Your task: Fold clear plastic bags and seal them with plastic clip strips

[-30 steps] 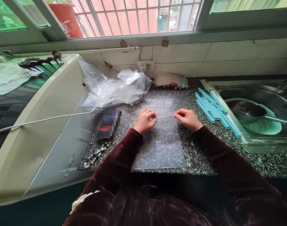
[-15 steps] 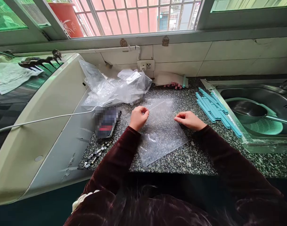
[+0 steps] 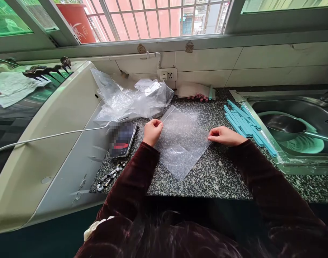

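A clear plastic bag (image 3: pixel 182 143) hangs tilted like a diamond just over the speckled countertop (image 3: pixel 220 175). My left hand (image 3: pixel 153 132) pinches its left side, close to the strip along the upper left edge. At the right corner, the fingertips of my right hand (image 3: pixel 224 136) are closed on the bag's edge. To the left of my left hand lies a phone (image 3: pixel 126 141), partly blurred out, with a white cable running to it.
Crumpled clear bags (image 3: pixel 137 98) lie at the back left. Several light-blue strips (image 3: pixel 244 122) rest beside the sink (image 3: pixel 276 96), which holds a pan (image 3: pixel 282 123). A bag with pink pieces (image 3: pixel 197 92) sits by the wall. A beaded chain (image 3: pixel 112 175) is near the front left.
The bag has turned from nearly square-on to a diamond angle. My left hand moved left with it; my right hand let go of the top edge and now grips the right corner.
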Available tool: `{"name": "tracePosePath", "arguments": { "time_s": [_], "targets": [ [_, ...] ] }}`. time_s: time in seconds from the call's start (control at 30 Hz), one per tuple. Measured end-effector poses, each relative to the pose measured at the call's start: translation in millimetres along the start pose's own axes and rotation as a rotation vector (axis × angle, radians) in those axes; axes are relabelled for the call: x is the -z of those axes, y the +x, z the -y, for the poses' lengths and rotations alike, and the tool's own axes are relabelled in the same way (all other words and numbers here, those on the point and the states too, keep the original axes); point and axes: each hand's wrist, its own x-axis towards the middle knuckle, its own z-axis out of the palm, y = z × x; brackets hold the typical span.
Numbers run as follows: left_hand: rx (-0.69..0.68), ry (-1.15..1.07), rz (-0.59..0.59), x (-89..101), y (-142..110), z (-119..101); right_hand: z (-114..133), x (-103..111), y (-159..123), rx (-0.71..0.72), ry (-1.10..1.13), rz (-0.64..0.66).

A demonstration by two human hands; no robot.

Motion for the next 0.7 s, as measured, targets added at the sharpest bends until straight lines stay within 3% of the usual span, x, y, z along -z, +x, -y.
{"name": "tracePosePath", "arguments": {
  "time_s": [0.2,0.33,0.47,0.7],
  "targets": [
    [0.043,-0.043,0.091,0.6,0.2,0.0,-16.0,3.1,6.1,-0.028,0.072,-0.255],
    [0.061,-0.159,0.124,0.3,-0.3,0.5,-23.6,1.7,10.7,-0.038,0.237,-0.395],
    [0.066,-0.294,0.084,-0.8,0.9,2.4,-22.9,-0.4,11.9,-0.038,0.379,-0.317],
    [0.115,-0.401,0.003,-9.5,3.7,9.3,-12.0,-3.7,8.5,-0.046,0.255,-0.065]
  ]
}}
